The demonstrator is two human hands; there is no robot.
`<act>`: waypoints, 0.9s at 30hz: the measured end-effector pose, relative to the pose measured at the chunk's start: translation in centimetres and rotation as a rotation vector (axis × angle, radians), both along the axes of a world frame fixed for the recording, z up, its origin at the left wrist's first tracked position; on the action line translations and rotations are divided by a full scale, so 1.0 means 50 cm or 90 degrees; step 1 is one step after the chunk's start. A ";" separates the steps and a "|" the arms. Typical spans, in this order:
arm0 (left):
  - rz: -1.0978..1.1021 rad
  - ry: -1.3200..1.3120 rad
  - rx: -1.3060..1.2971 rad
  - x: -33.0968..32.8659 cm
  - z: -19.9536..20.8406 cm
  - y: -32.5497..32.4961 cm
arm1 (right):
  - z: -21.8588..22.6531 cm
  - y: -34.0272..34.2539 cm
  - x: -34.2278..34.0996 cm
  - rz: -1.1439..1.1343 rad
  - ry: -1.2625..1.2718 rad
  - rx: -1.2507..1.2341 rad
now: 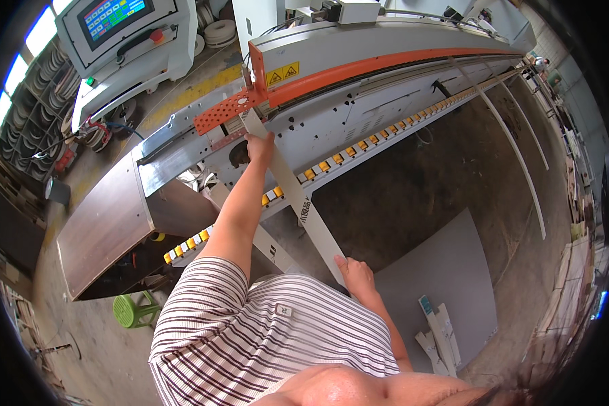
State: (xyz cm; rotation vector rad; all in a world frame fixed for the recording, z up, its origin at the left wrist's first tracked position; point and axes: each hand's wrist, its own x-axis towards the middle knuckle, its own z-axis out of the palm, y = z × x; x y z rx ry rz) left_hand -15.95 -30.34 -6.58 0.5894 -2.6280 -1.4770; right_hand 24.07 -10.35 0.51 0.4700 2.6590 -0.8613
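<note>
A long narrow pale board point(294, 193) slants from the machine's infeed down toward my body. My left hand point(260, 149) is closed round its upper part, just below the perforated orange guard point(221, 114). Near the board's lower end, my right hand point(356, 274) grips its right edge; some of those fingers are hidden. The board's far end lies at the guard's lower edge, over the machine's front. Dark printed marks show on its face. A second pale strip point(272, 249) lies lower and to the left, partly hidden behind my left arm.
The long grey machine point(379, 81) has a roller rail point(338, 159) along its front. At upper left stands a control panel point(118, 40). A brown-topped table point(108, 220) and a green stool point(134, 310) are at left. A grey sheet point(446, 271) with short offcuts point(443, 335) lies at right.
</note>
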 end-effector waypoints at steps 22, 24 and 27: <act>0.017 -0.010 0.064 -0.024 0.036 0.091 | -0.007 0.107 -0.051 -0.010 -0.032 -0.021; 0.000 0.007 0.100 -0.041 0.035 0.131 | -0.004 0.138 -0.059 -0.021 -0.007 -0.004; -0.005 0.012 0.072 -0.078 0.032 0.211 | 0.001 0.186 -0.071 -0.062 0.027 0.040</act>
